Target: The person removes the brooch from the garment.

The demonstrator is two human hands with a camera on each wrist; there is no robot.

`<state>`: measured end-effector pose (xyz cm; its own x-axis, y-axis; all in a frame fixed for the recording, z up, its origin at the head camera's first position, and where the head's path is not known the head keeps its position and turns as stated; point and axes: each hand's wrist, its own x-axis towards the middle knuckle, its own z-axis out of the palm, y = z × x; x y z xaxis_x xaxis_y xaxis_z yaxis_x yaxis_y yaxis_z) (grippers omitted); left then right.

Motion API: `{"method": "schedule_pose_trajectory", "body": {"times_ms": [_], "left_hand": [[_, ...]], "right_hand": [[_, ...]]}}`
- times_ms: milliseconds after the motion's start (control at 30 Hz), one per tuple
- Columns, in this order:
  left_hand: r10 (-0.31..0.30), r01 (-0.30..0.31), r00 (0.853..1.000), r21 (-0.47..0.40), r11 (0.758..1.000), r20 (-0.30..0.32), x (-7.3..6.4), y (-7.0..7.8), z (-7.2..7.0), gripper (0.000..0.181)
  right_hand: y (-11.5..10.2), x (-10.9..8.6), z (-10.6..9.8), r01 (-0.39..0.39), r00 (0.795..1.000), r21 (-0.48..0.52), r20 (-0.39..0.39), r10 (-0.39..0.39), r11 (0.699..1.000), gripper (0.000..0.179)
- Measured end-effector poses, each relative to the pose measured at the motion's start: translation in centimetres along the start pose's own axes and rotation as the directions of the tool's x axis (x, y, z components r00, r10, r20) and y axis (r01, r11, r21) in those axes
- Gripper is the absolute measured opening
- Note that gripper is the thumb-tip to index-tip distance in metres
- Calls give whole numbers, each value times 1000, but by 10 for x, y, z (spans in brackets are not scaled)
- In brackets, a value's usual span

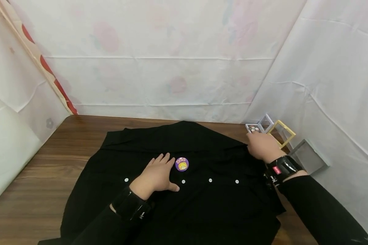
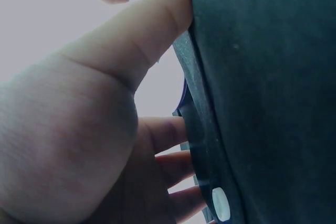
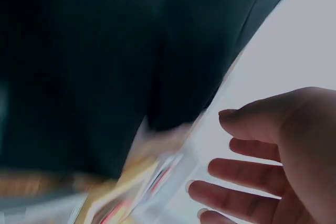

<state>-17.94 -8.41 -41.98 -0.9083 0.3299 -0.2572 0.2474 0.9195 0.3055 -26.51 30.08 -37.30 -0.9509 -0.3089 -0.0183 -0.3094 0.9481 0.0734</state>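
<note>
A black button-up shirt (image 1: 184,211) lies spread over the wooden table, with a row of white buttons. On it sits a round purple badge (image 1: 182,164) with a yellow bear face. My left hand (image 1: 156,173) rests flat on the shirt just left of the badge, fingers and thumb spread. At the back right, my right hand (image 1: 263,146) reaches past the shirt's edge toward several small open cases. The right wrist view shows its fingers (image 3: 247,174) loosely extended with nothing in them.
A white case (image 1: 250,127) with a small picture inside, a yellow-framed case (image 1: 289,128) and a grey case (image 1: 309,158) stand in the right back corner. White cloth curtains (image 1: 159,81) close off the back and both sides. Wooden table (image 1: 49,163) shows at left.
</note>
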Motion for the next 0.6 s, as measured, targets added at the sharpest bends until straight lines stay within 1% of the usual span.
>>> {"method": "schedule_pose_trajectory", "body": {"times_ms": [100, 200, 267, 400, 600], "left_hand": [[1, -1, 1000, -3, 1000, 0, 1, 0, 0, 106], [3, -3, 1000, -5, 1000, -2, 2, -1, 1, 107], [3, -3, 1000, -4, 1000, -2, 3, -3, 2, 107], [5, -5, 1000, -9, 1000, -6, 5, -5, 2, 107], [12, -12, 1000, -6, 1000, -6, 8, -7, 0, 108]], "right_hand": [[-28, -5, 2, 74, 996, -16, -54, -74, 997, 32], [-57, -11, 5, 134, 987, -9, -85, -134, 991, 39], [-75, -14, 6, 169, 982, 1, -92, -168, 986, 44], [-110, -17, 7, 230, 970, 45, -94, -225, 972, 46], [-153, -8, 14, 291, 954, 107, -105, -280, 951, 47]]}}
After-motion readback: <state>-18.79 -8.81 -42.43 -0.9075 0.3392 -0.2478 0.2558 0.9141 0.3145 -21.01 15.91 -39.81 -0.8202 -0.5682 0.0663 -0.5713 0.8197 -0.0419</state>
